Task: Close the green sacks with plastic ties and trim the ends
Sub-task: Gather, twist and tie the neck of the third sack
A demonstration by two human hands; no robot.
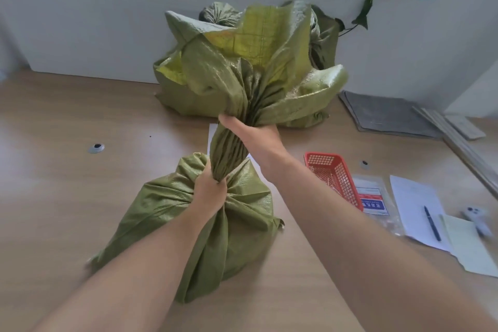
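Note:
A filled green woven sack point(161, 210) sits on the wooden table in front of me. Its top is gathered into a pleated neck point(229, 151) that rises and flares open above. My left hand point(208, 191) is clenched around the base of the neck, just above the sack's body. Higher up, my right hand point(253, 135) grips the same neck below the flared mouth point(258, 56). More green sacks point(221, 15) are piled against the wall behind, partly hidden by the flared fabric. No plastic tie is visible on the neck.
A red mesh basket point(334, 178) stands to the right, beside a clear plastic packet point(373, 199). Farther right lie white papers point(417, 205) with a pen point(432, 222) and a small white tool point(477, 219). A grey mat point(388, 113) lies at back right.

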